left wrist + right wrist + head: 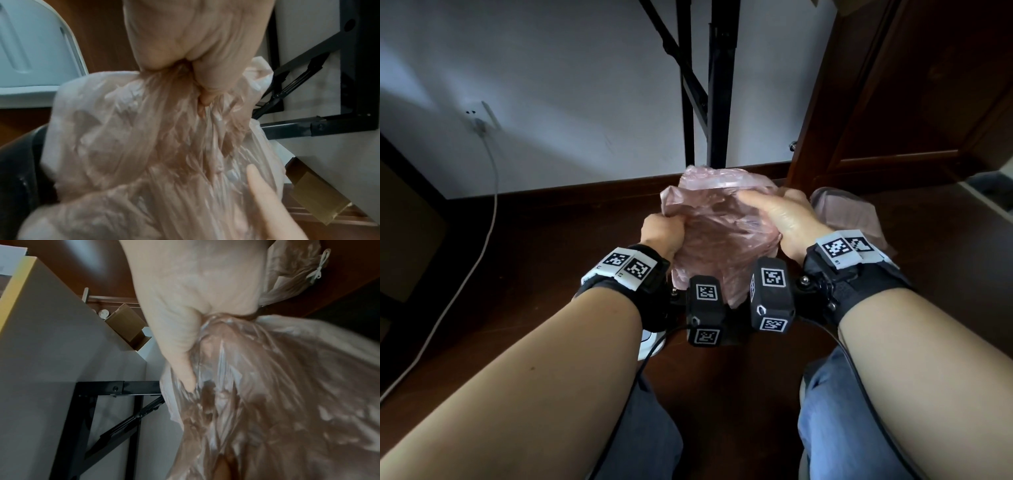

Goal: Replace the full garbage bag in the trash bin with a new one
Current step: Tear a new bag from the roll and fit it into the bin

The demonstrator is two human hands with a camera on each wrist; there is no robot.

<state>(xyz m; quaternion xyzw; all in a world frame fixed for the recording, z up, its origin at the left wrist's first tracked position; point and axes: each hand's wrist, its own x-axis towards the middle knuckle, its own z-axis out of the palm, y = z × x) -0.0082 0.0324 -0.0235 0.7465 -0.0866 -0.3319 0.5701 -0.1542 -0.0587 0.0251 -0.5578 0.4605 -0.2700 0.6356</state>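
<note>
A thin, translucent pink garbage bag (722, 236) hangs crumpled between both hands above the dark floor. My left hand (667, 222) grips its left edge in a bunched fist, and the left wrist view shows the plastic (144, 138) gathered tight under the fingers (195, 48). My right hand (763, 204) pinches the upper right edge, with the thumb lying on the film (277, 386). A second pink bag (846, 212) sits on the floor behind the right hand, its neck tied with a white drawstring bow (316, 270). A dark rounded object (18, 170) shows beside the held bag; I cannot tell whether it is the bin.
Black folding table legs (709, 102) stand against the white wall straight ahead. A wall socket (479, 118) feeds a white cable (482, 222) that runs down the left. A dark wooden door (911, 102) is on the right. My knees in jeans (835, 411) are below.
</note>
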